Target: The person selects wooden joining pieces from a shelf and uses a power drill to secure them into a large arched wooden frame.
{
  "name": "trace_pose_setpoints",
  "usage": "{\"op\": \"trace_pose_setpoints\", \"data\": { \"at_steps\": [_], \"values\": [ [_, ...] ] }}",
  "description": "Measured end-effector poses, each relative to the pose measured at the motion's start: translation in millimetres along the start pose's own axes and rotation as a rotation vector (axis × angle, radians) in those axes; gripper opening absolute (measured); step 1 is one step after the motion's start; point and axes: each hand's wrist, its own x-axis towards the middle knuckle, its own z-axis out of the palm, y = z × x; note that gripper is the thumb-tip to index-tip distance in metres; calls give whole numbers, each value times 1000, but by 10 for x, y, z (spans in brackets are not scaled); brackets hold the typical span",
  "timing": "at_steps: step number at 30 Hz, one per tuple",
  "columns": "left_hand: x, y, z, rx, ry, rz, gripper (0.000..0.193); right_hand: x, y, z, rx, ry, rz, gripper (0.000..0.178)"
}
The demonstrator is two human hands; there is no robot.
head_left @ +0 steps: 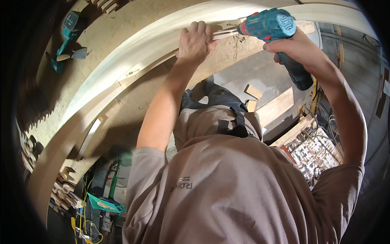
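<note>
Right hand: we grip a teal cordless drill, 1 o'clock.
Left hand: flat, fingers spread on the pale curved wooden strip, 12 o'clock.

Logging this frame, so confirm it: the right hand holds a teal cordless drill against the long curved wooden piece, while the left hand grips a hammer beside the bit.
One thing is wrong: the left hand holds no hammer. The head view shows it pressed flat on the curved wooden piece, just beside the bit. The rest stands: the right hand holds the teal cordless drill against that wood.
</note>
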Motion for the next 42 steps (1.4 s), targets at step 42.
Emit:
{"op": "trace_pose_setpoints", "data": {
  "at_steps": [42],
  "values": [
    [15,18,14,-27,-66,-22,45,49,-205,-44,-20,73,188,16]
  ]
}}
